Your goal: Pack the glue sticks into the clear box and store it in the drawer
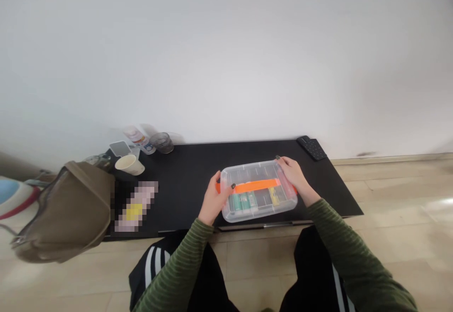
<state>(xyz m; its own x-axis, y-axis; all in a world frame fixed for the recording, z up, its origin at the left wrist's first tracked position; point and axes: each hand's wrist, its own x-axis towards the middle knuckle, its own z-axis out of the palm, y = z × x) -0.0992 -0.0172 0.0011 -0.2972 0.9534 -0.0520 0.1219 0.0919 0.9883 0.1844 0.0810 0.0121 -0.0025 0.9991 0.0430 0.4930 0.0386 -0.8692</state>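
Observation:
A clear plastic storage box with an orange band across its lid is in front of me, over the near edge of the black table. Its lid is on. Through the plastic I see several green-and-white batteries at the left and a yellow item farther right, in divided compartments. My left hand grips the box's left side, thumb on top. Around the far right corner is my right hand, with its thumb on the lid. Whether the box rests on the table or is slightly raised, I cannot tell.
A black keyboard-like pad lies at the table's far right corner. At the left stand a paper cup, a glass and a white bottle. A brown bag leans over the left end. A white wall rises behind.

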